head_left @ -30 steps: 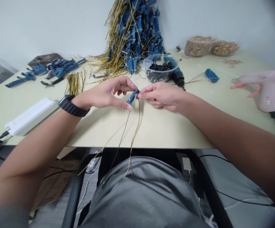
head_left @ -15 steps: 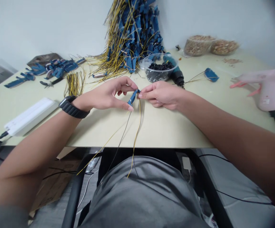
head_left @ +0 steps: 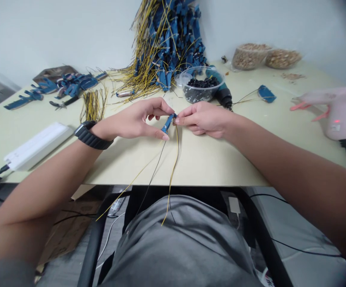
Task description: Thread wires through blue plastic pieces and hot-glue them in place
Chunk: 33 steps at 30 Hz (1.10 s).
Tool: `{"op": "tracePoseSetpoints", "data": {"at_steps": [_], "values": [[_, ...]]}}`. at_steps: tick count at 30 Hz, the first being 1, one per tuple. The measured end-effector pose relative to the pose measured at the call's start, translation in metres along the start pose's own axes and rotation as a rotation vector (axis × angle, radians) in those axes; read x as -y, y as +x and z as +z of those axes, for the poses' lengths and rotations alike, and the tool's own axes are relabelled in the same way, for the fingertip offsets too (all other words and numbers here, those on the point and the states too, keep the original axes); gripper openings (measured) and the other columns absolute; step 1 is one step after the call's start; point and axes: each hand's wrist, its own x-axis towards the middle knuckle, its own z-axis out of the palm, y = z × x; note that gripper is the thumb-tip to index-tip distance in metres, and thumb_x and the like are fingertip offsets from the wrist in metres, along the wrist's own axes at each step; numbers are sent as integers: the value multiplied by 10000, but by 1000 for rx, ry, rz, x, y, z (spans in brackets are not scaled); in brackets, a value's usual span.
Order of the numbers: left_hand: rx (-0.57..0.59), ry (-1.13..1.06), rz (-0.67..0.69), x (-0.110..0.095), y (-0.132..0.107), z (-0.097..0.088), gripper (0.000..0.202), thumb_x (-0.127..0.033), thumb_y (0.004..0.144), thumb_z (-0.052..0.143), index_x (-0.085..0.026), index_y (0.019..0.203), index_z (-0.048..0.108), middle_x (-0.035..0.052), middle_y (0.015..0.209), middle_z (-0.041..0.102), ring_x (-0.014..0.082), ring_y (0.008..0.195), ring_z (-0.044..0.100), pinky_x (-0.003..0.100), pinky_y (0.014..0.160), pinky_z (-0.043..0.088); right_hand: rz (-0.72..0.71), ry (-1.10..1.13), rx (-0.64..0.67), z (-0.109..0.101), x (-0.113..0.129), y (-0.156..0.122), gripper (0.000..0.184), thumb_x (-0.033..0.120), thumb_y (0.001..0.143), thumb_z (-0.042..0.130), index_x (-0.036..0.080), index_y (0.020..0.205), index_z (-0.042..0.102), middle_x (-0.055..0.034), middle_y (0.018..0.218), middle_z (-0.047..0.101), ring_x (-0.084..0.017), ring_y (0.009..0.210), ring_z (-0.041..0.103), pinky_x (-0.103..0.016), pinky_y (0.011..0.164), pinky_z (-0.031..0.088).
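Between the thumb and fingers of my left hand is a small blue piece, held tilted above the table. My right hand pinches at its upper right end, fingertips pressed together; whatever small part they grip there is mostly hidden. Thin yellow and black wires trail down from the piece, over the table's edge and onto the grey shirt. One yellow wire splays off to the left.
A big heap of blue pieces with wires rises behind. A clear tub of small black parts stands before it. At left lie pliers, cut wires and a white box; a pink glue gun is at right.
Both hands keep nearly the same pose on the blue piece. The wires hanging from it have shifted slightly right. A red light now shows on the glue gun.
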Motion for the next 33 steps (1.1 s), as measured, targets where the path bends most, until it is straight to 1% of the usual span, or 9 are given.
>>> {"op": "tracePoseSetpoints", "data": {"at_steps": [4,8,11,14,17,21,25,29,33], "values": [[-9,4,-6,-3,0,1,931,-836,661,1228,-261,1254,797,124,1363,906,404,1402,859,534,1191,648,-10,2,9,-2,-2,1,305,124,1096,1002,191,875,803,60,665,437,-64,535,254,-262,464,153],[5,25,1,-6,-1,0,919,-836,697,1216,-272,1289,797,120,1362,914,404,1404,860,513,1164,642,-14,10,2,-2,-2,2,288,75,1101,974,176,873,829,61,642,435,-64,538,255,-264,473,140],[12,46,-2,-6,-1,0,962,-847,705,1212,-270,1347,787,131,1387,922,404,1393,861,504,1136,645,-18,12,-5,-2,-2,1,286,58,1109,953,171,870,843,57,633,440,-68,541,257,-262,475,145],[4,46,-3,-6,-1,1,964,-865,703,1204,-274,1342,790,130,1388,923,403,1386,862,507,1126,648,-14,11,-11,-1,-2,1,301,57,1128,922,168,860,842,59,626,429,-69,538,251,-264,475,147],[1,34,1,-5,-1,2,913,-858,710,1201,-280,1297,807,122,1375,921,397,1374,866,515,1137,644,-19,0,-1,-1,-3,2,303,72,1143,914,166,864,847,61,627,424,-67,538,244,-256,476,145],[-3,18,-2,-2,0,2,871,-819,697,1220,-296,1265,817,110,1374,923,385,1363,863,521,1150,640,-33,-2,-2,-2,-4,2,292,91,1104,975,170,858,839,63,615,430,-65,530,250,-254,469,150],[-2,12,-8,1,0,3,879,-811,693,1224,-285,1268,816,121,1396,915,382,1374,851,515,1163,629,-10,-18,5,-4,-5,2,274,95,1138,927,162,880,863,61,597,423,-63,506,237,-265,464,140],[-6,12,-10,1,0,4,901,-844,687,1214,-276,1257,808,119,1387,909,372,1371,847,497,1156,624,-38,-27,26,-6,-8,4,259,160,1099,1012,174,889,861,59,591,436,-67,507,250,-262,455,150],[-2,16,-8,1,0,4,919,-837,693,1216,-276,1286,794,123,1398,908,381,1386,852,485,1129,616,-54,-38,17,-6,-10,5,266,178,1097,1019,175,889,853,62,586,434,-68,509,249,-259,446,152]]}}
